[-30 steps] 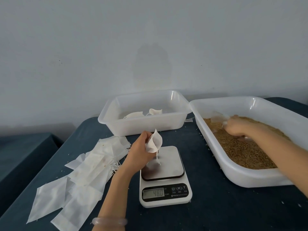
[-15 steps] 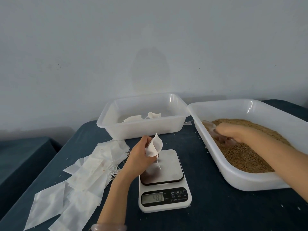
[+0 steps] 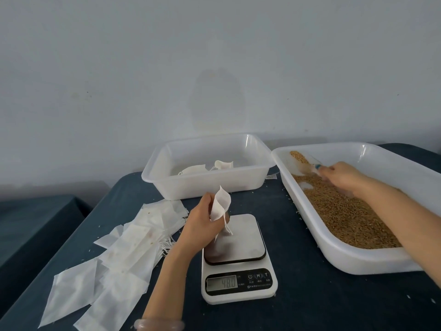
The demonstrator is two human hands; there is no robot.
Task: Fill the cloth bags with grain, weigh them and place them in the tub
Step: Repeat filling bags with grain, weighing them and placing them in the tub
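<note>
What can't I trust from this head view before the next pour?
Head view only:
1. small white cloth bag: left hand covers its lower part; contents and plate contact unclear.
2. white digital kitchen scale: display digits faint, decimal point and unit too small.
3. translucent plastic tub: near wall blurs the filled bags; count unclear.
4. clear plastic scoop: handle hidden in right hand.

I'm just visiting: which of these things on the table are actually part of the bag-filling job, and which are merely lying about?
In use:
cloth bag in the left hand
scoop in the right hand
grain in its tray
scale
tub with filled bags
pile of empty bags

Lying about:
spilled grains on the table
lower blue surface at left
</note>
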